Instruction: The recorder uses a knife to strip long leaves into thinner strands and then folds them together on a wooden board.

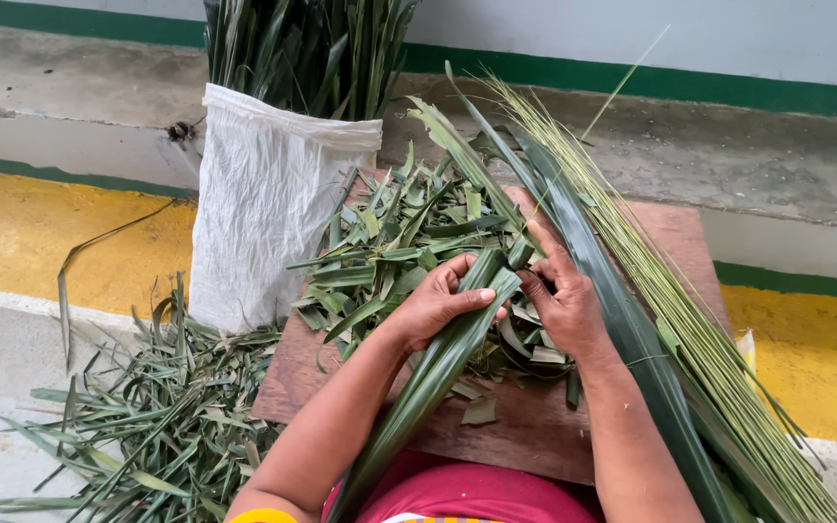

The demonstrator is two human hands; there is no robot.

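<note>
Head view, looking down on a wooden board (535, 426) set across the lap. Left hand (443, 300) is closed over the upper part of a long green palm leaf (428, 387), fingers folded across the blade; the leaf runs from the lap up to the middle of the board. Right hand (564, 300) sits just beside it, fingertips pinched at the leaf's top end, though I cannot tell exactly what is caught between them, blade edge or rib. Behind the hands, a heap of cut leaf pieces (399, 242) covers the far half of the board. Along the right edge lies a bundle of thin pale midribs (690, 339), with several whole dark fronds (632, 329) beside it. A white sack (263, 213) stuffed with upright leaves stands at the left, and leaf scraps (167, 407) litter the floor below it. Risks as I judge them: the blade may tear crookedly if the two hands pull unevenly, or the rib could snap short. Leaf edges look sharp enough to nick a finger under a tight hold. The scrap heap is crowding the hands and may slide off the board.
</note>
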